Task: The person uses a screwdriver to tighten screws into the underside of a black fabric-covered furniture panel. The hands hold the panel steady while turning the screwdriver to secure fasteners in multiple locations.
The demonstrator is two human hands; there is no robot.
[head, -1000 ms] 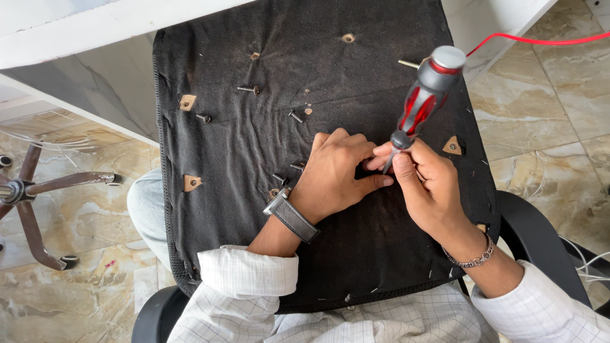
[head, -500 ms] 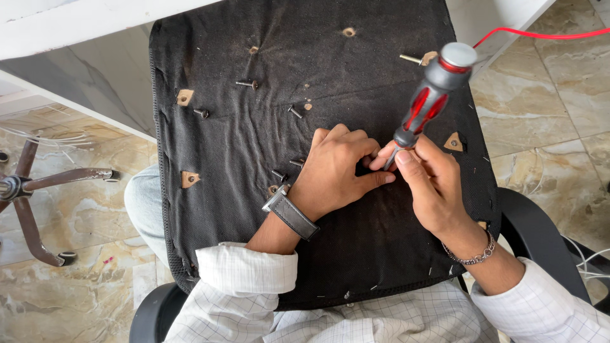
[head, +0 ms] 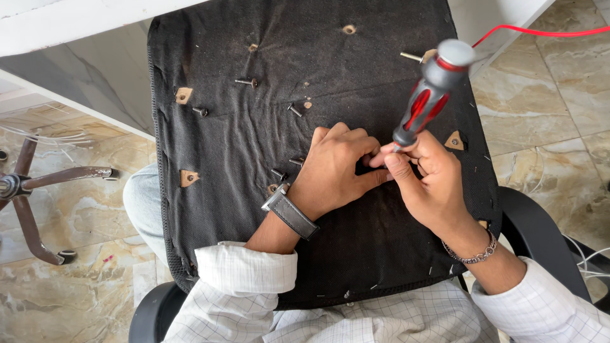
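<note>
looks like an office or a home study to me, not a proper workshop. the floor (head: 559, 127) is polished beige marble-look tile, and there's a white desk (head: 76, 32) with a grey side panel along the top edge. off to the left you can see the brown metal star base of a swivel chair (head: 32, 190), and the black fabric seat pad (head: 254, 159) across the person's lap looks like an office chair part too, turned underside up with loose screws (head: 246, 81) on it. a red cable (head: 540, 30) and thin white wires (head: 584, 257) trail over the tiles. no bench, no tool racks, just furniture repair done on the spot.
</note>
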